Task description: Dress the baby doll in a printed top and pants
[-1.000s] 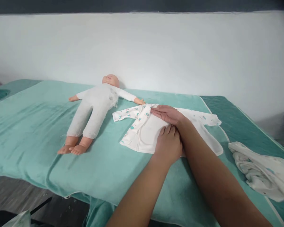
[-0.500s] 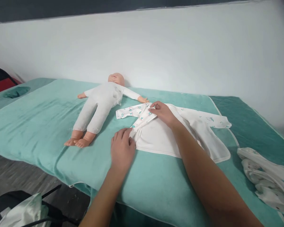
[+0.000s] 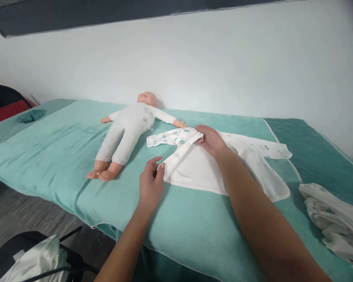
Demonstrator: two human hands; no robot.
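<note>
A white baby shirt [image 3: 204,168] with a small teal and pink print lies spread open on the green bed cover, both sleeves stretched outward. My left hand [image 3: 151,178] pinches the lower corner of its left front panel between thumb and fingers. Higher up on the same panel's edge, my right hand [image 3: 210,139] grips the fabric near the neckline. Between the two hands the edge is pulled into a straight line. A baby doll [image 3: 132,121] in a white cloth body lies on its back to the left, one hand close to the shirt's collar.
Folded printed baby clothes [image 3: 333,223] lie at the right on the green-covered bed [image 3: 191,227]. A white wall [image 3: 194,70] rises behind it. At the lower left, a black chair [image 3: 26,244] holds a pale cloth bundle [image 3: 41,260]. A red and black object [image 3: 6,103] stands at the far left.
My hands have lifted the shirt's front edge and drawn it taut. The left hand has turned thumb-up, and the right has moved slightly right. The view has shifted a little.
</note>
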